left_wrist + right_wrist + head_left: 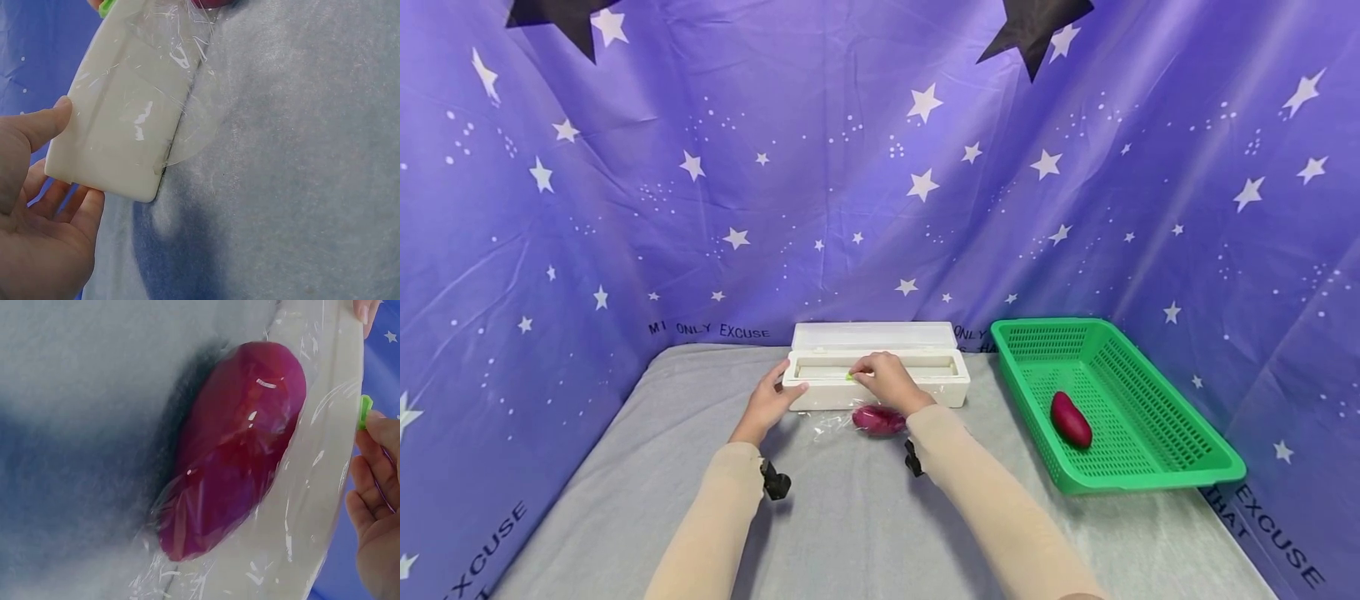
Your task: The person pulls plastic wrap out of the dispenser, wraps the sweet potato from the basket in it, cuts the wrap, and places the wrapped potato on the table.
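Note:
A white cling film dispenser (827, 397) stands on the table, its lid (874, 336) tipped up at the back. My left hand (767, 407) grips its left end, thumb against the front edge and fingers round the end, as the left wrist view shows. My right hand (892, 385) pinches a small green slide cutter (365, 411) at the dispenser's front edge. Clear cling film (147, 106) hangs down the front face. A purple-red sweet potato (234, 450) lies in front of the dispenser with film over it.
At the right stands a green perforated basket (1150, 481) holding another purple-red sweet potato (1071, 420). A grey cloth (850, 533) covers the table. Purple star-patterned curtain (850, 167) hangs behind and at both sides.

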`<action>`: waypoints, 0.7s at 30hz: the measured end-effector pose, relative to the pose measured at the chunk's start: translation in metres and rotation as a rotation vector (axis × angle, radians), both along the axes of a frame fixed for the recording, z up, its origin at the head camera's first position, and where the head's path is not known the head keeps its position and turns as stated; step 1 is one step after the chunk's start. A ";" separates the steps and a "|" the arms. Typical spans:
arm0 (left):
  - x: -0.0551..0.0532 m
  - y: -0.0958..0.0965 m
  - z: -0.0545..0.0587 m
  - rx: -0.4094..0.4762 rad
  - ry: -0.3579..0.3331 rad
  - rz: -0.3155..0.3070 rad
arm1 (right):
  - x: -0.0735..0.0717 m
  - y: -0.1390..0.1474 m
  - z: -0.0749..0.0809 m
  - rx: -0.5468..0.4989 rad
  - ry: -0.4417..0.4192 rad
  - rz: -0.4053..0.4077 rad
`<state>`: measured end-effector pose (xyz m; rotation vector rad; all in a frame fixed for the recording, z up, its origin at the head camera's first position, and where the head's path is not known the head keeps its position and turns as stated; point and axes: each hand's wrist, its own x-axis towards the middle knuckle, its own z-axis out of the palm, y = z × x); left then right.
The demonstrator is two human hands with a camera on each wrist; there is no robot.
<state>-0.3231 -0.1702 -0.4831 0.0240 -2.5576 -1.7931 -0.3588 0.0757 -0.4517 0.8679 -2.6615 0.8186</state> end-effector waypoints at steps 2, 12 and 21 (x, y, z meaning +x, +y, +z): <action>0.000 0.000 0.000 -0.005 -0.005 -0.001 | 0.001 -0.003 0.001 0.002 -0.005 0.002; -0.003 0.000 -0.001 -0.009 0.007 -0.001 | 0.005 -0.016 0.005 -0.008 -0.038 -0.020; -0.001 -0.002 -0.001 0.007 -0.005 -0.010 | 0.007 -0.029 0.006 0.006 -0.030 -0.029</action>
